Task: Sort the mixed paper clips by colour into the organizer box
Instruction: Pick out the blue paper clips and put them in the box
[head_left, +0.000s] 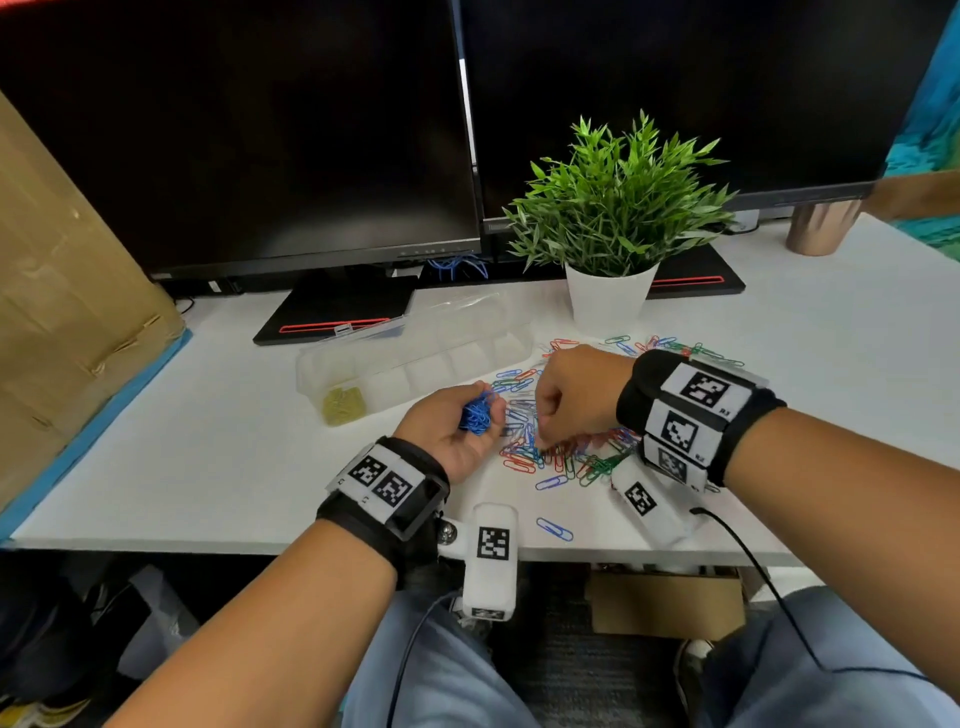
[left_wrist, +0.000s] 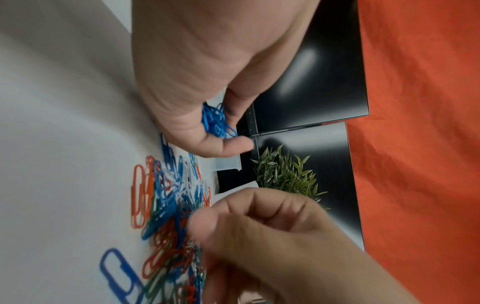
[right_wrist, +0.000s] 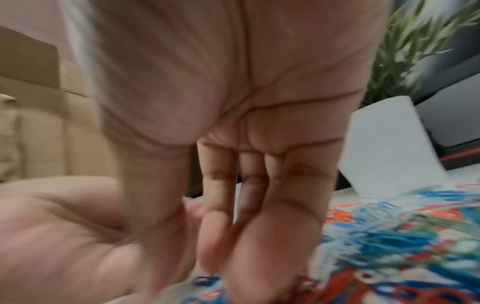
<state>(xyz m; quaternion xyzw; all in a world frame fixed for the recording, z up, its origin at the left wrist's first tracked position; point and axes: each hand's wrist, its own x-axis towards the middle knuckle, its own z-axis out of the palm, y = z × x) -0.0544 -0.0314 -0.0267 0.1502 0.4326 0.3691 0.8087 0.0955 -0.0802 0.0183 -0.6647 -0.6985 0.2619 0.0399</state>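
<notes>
We see the organizer box (head_left: 415, 364) open on the surface — yellow clips (head_left: 343, 404) in its leftmost compartment. Our left hand (head_left: 457, 431) cups blue clips (head_left: 478, 413); our right hand (head_left: 576, 395), fingers curled, reaches into the mixed pile (head_left: 561, 457) — its grip is hidden.

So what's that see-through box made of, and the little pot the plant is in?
The organizer box looks like clear, slightly frosted plastic: the yellow clips in its end compartment show through the wall. The plant pot is plain matte white with no shine; it could be ceramic or plastic, the pictures don't settle which.
</notes>
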